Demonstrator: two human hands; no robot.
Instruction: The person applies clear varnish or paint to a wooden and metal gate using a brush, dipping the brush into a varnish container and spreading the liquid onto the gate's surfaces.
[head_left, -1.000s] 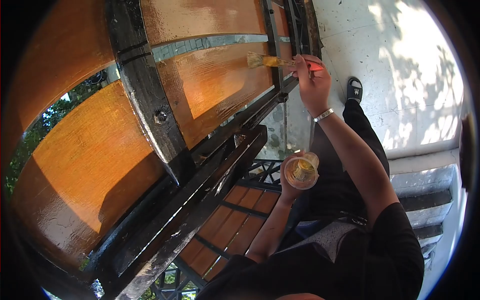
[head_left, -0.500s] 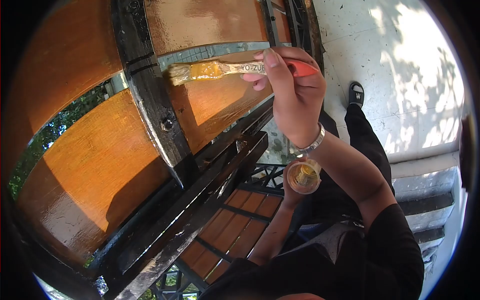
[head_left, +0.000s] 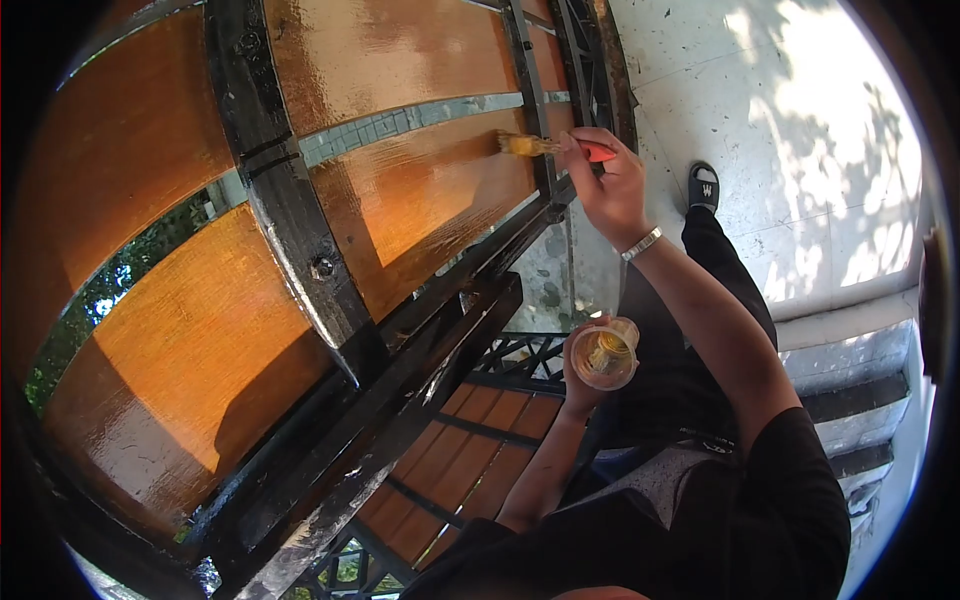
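Observation:
My right hand (head_left: 610, 195), with a metal-banded watch (head_left: 641, 243) at the wrist, grips a paintbrush (head_left: 528, 146) by its red-ended handle. The bristles, coated in amber liquid, point left and overlap the glossy orange-brown wooden slat (head_left: 440, 170) near a black metal upright. Lower down, my left hand (head_left: 580, 396) is wrapped round a clear plastic cup (head_left: 606, 358). Some yellowish liquid shows inside the cup, which is held close in front of my body.
A black metal post (head_left: 290, 190) with bolts crosses the slats. Below it runs a black rail (head_left: 440, 330), then a slatted brown seat (head_left: 480, 440). A pale floor (head_left: 760, 150) with sun patches lies to the right, with my sandalled foot (head_left: 704, 188) on it. Steps (head_left: 850, 400) stand at the right.
My right hand has carried the paintbrush to the right, away from the bolted post toward the farther upright. My left hand still holds the cup in nearly the same spot.

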